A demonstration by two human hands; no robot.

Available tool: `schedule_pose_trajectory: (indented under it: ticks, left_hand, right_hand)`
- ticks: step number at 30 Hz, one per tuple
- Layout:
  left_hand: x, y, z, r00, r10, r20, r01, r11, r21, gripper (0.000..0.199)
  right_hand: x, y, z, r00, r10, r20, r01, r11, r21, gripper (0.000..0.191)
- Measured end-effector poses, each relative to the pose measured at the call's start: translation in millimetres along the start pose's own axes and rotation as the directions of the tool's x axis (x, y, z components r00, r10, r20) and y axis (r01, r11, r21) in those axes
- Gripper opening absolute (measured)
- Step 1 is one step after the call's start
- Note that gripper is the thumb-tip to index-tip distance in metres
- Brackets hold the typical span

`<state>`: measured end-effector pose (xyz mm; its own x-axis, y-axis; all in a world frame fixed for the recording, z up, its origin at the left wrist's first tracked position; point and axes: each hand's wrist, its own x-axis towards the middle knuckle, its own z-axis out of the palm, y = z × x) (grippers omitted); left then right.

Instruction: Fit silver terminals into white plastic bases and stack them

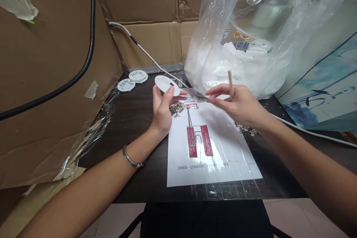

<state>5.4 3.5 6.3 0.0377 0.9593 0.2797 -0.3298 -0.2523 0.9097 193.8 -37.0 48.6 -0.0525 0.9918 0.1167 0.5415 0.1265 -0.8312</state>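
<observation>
My left hand (pixel 162 109) is closed on a round white plastic disc (pixel 164 84) with a small dark slot near its right edge. The thumb presses on its face, and the disc is tilted. My right hand (pixel 237 102) is closed, with a thin wooden stick (pixel 230 81) standing up out of its fingers. Its thumb and forefinger come together by a thin pale edge; whether they pinch something there I cannot make out. Just below the left fingers lies a heap of small metal pieces (pixel 177 109). More small metal pieces (pixel 247 129) lie under the right wrist.
A printed sheet (pixel 214 173) is taped on the dark table (pixel 134 119). Several white discs (pixel 126 85) lie at the back left. Behind my right hand stands a clear plastic bag (pixel 220 65) with white parts. Cardboard walls (pixel 150 41) and a white cable (pixel 150 57) border the back.
</observation>
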Motion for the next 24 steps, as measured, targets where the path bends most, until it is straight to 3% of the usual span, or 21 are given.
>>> schedule_pose_trajectory:
  ticks: [3,6,8,10,12,14,17,21,24]
  left_hand:
    - [-8,3,0.8,0.984,-0.062,0.165,0.061,0.998,0.008,0.036]
    - [-20,6,3.1,0.925,-0.189,0.330,0.184,0.982,0.045,0.036]
    - [-30,9,6.2,0.830,-0.322,0.455,0.316,0.944,0.092,0.038]
    - [-38,13,9.9,0.675,-0.465,0.572,0.441,0.877,0.192,0.044]
    - [-44,16,12.9,0.540,-0.547,0.639,0.485,0.823,0.295,0.048]
    - [-45,20,14.6,0.479,-0.585,0.654,0.480,0.799,0.364,0.050]
    - [-44,24,16.5,0.459,-0.626,0.631,0.467,0.773,0.428,0.053]
    - [-43,28,25.2,0.479,-0.654,0.586,0.429,0.757,0.493,0.041]
    - [-42,26,32.5,0.476,-0.664,0.577,0.396,0.748,0.533,0.034]
  right_hand:
    - [-7,7,-14,0.998,0.054,-0.019,-0.054,0.998,0.013,0.023]
    - [-9,18,-14,0.997,0.073,-0.033,-0.068,0.988,0.139,0.019]
    - [-9,24,-10,0.995,0.068,-0.076,-0.049,0.973,0.225,0.018]
    - [-9,28,-3,0.993,0.051,-0.111,-0.019,0.963,0.269,0.017]
    - [-10,30,4,0.992,0.028,-0.123,0.008,0.959,0.283,0.018]
    - [-12,30,9,0.993,0.016,-0.120,0.018,0.961,0.276,0.019]
    - [-14,27,13,0.993,0.020,-0.116,0.011,0.966,0.258,0.018]
    - [-15,23,10,0.994,0.059,-0.091,-0.027,0.947,0.321,0.020]
    - [-14,21,1,0.991,0.098,-0.095,-0.069,0.960,0.271,0.022]
